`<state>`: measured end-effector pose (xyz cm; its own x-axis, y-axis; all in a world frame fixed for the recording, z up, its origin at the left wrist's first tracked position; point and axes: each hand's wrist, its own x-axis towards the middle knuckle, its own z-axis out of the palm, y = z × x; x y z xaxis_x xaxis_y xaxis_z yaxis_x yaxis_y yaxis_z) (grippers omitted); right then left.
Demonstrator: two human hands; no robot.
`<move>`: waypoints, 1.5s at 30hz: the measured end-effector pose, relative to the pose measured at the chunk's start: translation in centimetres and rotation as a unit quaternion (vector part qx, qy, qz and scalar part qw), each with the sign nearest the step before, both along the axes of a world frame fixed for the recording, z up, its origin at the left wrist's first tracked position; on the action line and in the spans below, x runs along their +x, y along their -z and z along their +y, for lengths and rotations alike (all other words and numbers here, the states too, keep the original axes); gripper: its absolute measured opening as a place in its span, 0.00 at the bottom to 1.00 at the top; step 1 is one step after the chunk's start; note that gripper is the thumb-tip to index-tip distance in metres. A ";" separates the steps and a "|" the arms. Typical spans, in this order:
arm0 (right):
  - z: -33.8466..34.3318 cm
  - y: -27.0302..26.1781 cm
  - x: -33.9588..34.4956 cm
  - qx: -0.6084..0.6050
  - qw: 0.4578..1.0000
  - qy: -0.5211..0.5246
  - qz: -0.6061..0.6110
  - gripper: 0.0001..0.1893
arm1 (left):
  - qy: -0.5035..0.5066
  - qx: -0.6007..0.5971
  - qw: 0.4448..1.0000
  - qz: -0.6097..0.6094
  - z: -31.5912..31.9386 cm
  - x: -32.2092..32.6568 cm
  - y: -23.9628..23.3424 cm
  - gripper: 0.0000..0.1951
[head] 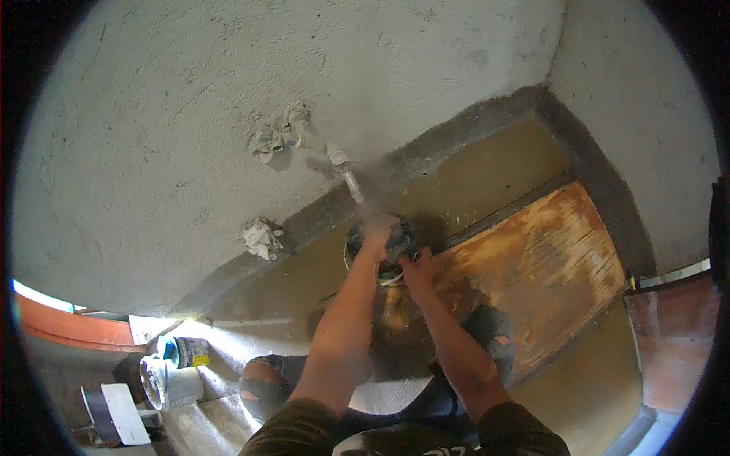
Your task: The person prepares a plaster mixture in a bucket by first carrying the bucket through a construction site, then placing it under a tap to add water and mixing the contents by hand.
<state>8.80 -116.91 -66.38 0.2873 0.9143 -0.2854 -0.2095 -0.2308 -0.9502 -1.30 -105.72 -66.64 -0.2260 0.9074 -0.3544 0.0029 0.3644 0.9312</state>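
Note:
A dark round bucket [355, 242] with a pale rim or wire handle stands low in front of me, between my knees and the wall. My left hand [381, 229] reaches over it, its fingers blurred and partly hidden against the dark inside. Whether it grips anything is not visible. On the near right side, my right hand [419, 271] has its fingers closed at the bucket's edge. Just beyond my left hand, a pale pipe [353, 185] comes from the foot of the wall.
Covered pipe ends [276, 137] jut from the rough plastered wall [228, 68], with a plastic-wrapped stub [262, 238] lower down. A worn wooden board [542, 273] lies at right. Left behind stand a white bucket [182, 387], a labelled tub [194, 351] and a trowel-like tool [124, 414].

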 end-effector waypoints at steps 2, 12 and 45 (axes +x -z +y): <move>0.4 1.9 4.1 -0.017 0.998 0.034 0.045 0.22 | 0.013 -0.097 0.962 -0.254 -1.4 6.2 -4.3 0.11; 1.0 -1.4 5.2 -0.014 0.997 0.063 -0.030 0.22 | 0.047 -0.044 0.984 0.166 -0.9 -0.1 -11.5 0.28; 12.6 -17.0 0.9 -0.174 0.876 -0.426 0.143 0.10 | 0.053 -0.247 0.963 -0.093 -9.6 -5.2 -15.0 0.14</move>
<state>9.70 -104.28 -49.43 -0.5871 0.6052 -0.5376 -0.0389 -0.6844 -0.7280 -6.54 -115.36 -51.60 -0.0325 0.6320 -0.7743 -0.0845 0.7702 0.6322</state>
